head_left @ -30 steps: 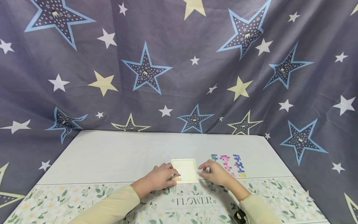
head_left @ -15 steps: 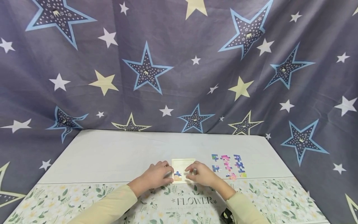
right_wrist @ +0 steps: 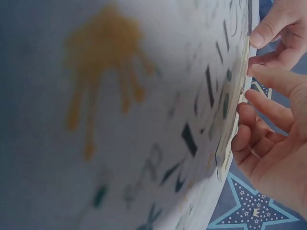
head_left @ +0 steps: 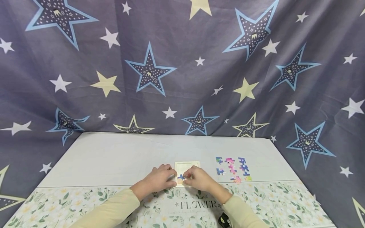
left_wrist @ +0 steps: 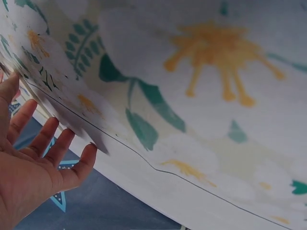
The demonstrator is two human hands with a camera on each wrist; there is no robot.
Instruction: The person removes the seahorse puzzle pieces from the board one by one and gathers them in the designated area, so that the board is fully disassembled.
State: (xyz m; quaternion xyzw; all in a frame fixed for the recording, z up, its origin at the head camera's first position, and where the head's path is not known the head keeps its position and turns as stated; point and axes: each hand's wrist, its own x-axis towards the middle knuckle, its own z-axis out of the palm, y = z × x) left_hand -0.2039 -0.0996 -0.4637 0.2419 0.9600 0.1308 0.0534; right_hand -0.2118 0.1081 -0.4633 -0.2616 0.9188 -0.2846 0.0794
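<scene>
A square cream puzzle tray (head_left: 192, 165) lies on the table, with a blue and orange puzzle piece (head_left: 180, 180) in its near left corner. My left hand (head_left: 159, 179) touches the tray's left side with spread fingers. In the left wrist view, the fingers of the left hand (left_wrist: 45, 163) look loosely bent. My right hand (head_left: 201, 180) reaches over the tray, its index finger and thumb at the piece's right side, partly hiding it. The right wrist view shows a gap between thumb and index finger of the right hand (right_wrist: 276, 129); nothing is visibly gripped.
To the right of the tray lie several loose puzzle pieces: blue-green ones (head_left: 219, 160), pink ones (head_left: 230, 162) and blue ones (head_left: 243, 168). A flowered cloth (head_left: 94, 202) covers the table's near half, its white part (head_left: 114, 158) the far half. A star-patterned curtain (head_left: 176, 79) hangs behind.
My right hand has moved left, from beside the tray's right edge to the piece in its corner. The left hand has drawn back slightly to the left, uncovering that piece.
</scene>
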